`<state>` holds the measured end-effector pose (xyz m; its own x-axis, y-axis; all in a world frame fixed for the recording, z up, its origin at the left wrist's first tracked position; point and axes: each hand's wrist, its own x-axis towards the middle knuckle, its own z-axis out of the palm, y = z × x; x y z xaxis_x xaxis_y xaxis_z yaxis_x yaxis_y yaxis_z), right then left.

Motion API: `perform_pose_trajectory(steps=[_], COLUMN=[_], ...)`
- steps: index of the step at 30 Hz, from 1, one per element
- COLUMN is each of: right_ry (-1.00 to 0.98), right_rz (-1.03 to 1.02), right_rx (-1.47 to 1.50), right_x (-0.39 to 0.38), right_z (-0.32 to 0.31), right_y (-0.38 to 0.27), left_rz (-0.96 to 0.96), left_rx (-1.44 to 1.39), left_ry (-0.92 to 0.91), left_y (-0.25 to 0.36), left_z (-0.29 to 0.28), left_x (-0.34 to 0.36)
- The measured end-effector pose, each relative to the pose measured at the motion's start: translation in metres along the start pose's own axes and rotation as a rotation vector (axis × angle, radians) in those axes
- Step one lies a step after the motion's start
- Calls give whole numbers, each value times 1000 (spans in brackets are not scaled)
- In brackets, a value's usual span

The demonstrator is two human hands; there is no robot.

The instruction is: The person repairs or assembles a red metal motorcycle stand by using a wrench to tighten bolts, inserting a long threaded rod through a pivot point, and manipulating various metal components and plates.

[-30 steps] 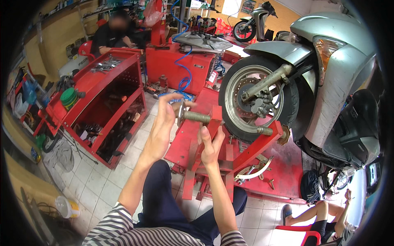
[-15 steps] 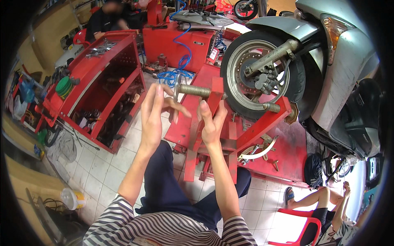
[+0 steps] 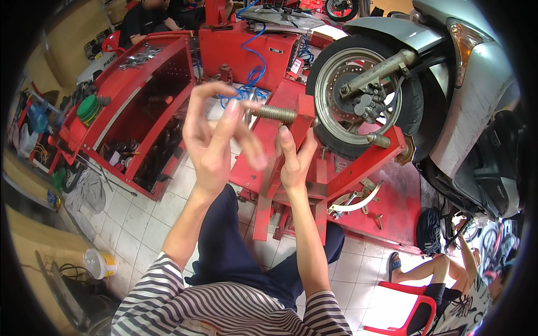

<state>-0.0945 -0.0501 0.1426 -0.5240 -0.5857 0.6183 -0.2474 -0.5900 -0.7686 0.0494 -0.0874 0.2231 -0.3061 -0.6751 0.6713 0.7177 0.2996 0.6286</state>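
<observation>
A red metal wheel clamp (image 3: 305, 106) stands before me, with a threaded screw (image 3: 274, 113) through the top of its upright. My left hand (image 3: 210, 140) is at the screw's left end, fingers spread apart and partly smeared by motion. It mostly hides the round plate on that end; whether it touches it I cannot tell. Lower down, my right hand (image 3: 294, 162) grips the clamp's red upright, thumb toward me. On the clamp's other arm is a second screw (image 3: 378, 140). Just beyond the clamp stands a motorbike's front wheel (image 3: 358, 95).
The red lift platform (image 3: 392, 218) carries wrenches and a curved pale metal piece (image 3: 358, 203). To the left stands a red tool cart (image 3: 140, 112). A blue air hose (image 3: 255, 73) coils behind. One person sits on a red chair (image 3: 414, 305) at lower right; others are at the back.
My left hand has turned and spread its fingers over the screw's end plate, its index finger rising. My right hand keeps its grip on the upright. The view has shifted slightly.
</observation>
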Motion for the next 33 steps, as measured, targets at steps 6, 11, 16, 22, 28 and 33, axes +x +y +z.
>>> perform_pose_trajectory(steps=[6, 11, 16, 22, 28, 33], right_ry=[-21, -4, -24, -14, -19, -16], right_rz=[15, 4, 27, -4, 5, 31], right_rx=[22, 43, 52, 12, 5, 26], right_x=[-1, 0, 0, 0, -1, -1], right_z=[-1, 2, 0, 0, 0, 0], right_y=[-1, -1, -3, -1, 0, -3], left_rz=[-173, -121, -52, 40, -275, -47], left_rx=[343, 591, 530, -27, 788, 492], left_ry=[119, 34, 11, -51, -41, -27], left_y=[-12, -6, 1, 17, -11, -4], left_z=[-11, -4, 4, 4, -19, 2], left_x=[-9, 1, 19, 7, -3, 15])
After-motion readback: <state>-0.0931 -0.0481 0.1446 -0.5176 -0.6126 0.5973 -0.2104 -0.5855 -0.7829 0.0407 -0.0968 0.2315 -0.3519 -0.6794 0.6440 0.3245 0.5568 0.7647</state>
